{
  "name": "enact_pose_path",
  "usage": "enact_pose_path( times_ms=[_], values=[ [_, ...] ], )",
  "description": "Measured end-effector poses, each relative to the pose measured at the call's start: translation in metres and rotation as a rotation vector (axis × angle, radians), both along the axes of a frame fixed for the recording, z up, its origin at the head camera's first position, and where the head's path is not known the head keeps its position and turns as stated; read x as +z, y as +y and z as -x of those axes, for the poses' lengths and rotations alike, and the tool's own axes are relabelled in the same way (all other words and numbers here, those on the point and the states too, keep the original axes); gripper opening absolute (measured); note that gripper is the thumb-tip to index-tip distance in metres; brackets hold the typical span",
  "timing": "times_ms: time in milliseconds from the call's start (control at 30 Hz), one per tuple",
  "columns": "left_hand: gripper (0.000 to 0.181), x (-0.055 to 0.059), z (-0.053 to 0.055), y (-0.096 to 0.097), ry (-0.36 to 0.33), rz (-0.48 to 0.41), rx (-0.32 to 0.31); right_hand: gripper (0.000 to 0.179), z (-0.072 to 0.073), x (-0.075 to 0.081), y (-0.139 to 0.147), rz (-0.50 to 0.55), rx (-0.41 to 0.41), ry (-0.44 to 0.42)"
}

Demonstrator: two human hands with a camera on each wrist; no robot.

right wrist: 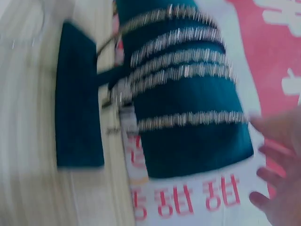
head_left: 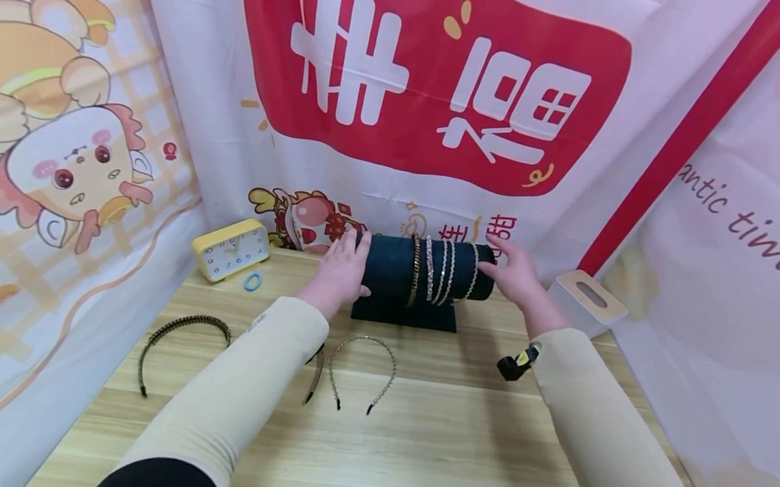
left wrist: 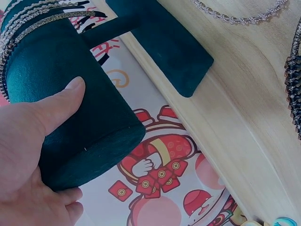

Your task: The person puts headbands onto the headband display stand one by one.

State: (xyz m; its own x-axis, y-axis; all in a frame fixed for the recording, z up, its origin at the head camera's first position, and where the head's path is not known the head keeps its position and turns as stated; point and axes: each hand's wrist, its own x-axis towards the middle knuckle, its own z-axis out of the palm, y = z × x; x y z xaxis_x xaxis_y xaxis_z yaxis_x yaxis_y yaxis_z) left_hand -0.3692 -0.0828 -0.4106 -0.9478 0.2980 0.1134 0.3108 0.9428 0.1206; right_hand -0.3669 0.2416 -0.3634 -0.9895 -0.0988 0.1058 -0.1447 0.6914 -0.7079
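A dark green velvet headband stand (head_left: 389,261), a padded roll on a flat base, stands at the back of the table. My left hand (head_left: 342,269) holds the roll's left end, the thumb on the near side and the other fingers around the far side. Several sparkly headbands are on the roll. The rightmost headband (right wrist: 193,120) sits apart from the others, close to the right end. My right hand (head_left: 516,275) is beside that end with its fingers spread, fingertips right at this headband's upper edge; they are blurred in the right wrist view.
On the table in front lie a thin sparkly headband (head_left: 394,365), a dark beaded headband (head_left: 187,322) and another headband (head_left: 316,377) partly behind my left sleeve. A yellow clock (head_left: 235,250) and blue ring (head_left: 252,282) are back left. A tissue box (head_left: 588,300) stands right.
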Motion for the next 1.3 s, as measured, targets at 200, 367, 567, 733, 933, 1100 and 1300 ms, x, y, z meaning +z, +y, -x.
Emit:
enact_pose_path(
  times_ms=[200, 367, 567, 733, 933, 1100, 1300],
  values=[
    [0.110, 0.000, 0.000, 0.000, 0.005, 0.000, -0.003, 0.071, 0.007, -0.012, 0.015, -0.182, 0.199, -0.008],
    [0.110, 0.001, 0.000, -0.001, 0.006, -0.010, -0.009, 0.070, 0.010, -0.019, 0.013, -0.242, 0.242, 0.055],
    [0.111, 0.002, 0.000, 0.000, -0.003, -0.010, -0.006, 0.071, 0.009, -0.020, 0.000, -0.253, 0.222, 0.045],
    [0.112, 0.002, 0.001, 0.000, -0.006, -0.007, -0.012, 0.072, 0.007, -0.022, -0.004, -0.253, 0.196, 0.053],
    [0.112, 0.000, 0.002, -0.001, 0.004, 0.000, -0.022, 0.071, 0.007, -0.027, -0.004, -0.238, 0.188, 0.067],
    [0.112, 0.000, 0.001, -0.002, -0.012, -0.002, -0.016, 0.070, 0.005, -0.030, -0.001, -0.099, 0.183, 0.015],
    [0.111, 0.000, 0.002, -0.002, -0.015, -0.022, -0.014, 0.047, -0.011, -0.055, -0.002, 0.543, -0.177, 0.023]
  ],
)
